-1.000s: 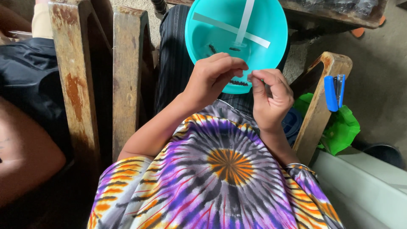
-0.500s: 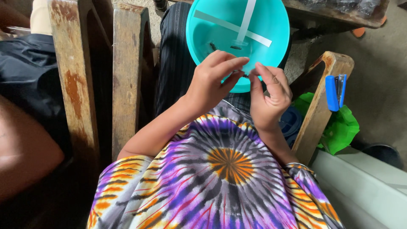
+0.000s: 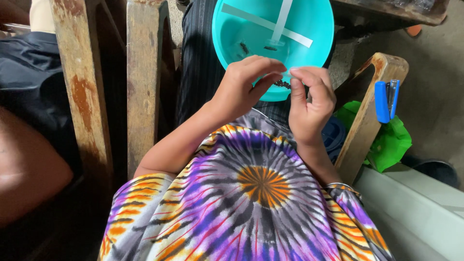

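Note:
A turquoise plastic bowl rests on my lap, holding white paper strips and several small dark bits. My left hand and my right hand meet at the bowl's near rim. Their fingertips pinch a small thin pale piece between them; it is too small to tell what it is. A few dark bits lie under my fingers at the rim.
A blue stapler sits on the wooden armrest at right, a green bag below it. Worn wooden slats stand at left. Another person's dark clothing and arm are at far left.
Both hands have drawn slightly toward me and closer together at the bowl's rim, the fingertips now pinched on the small piece.

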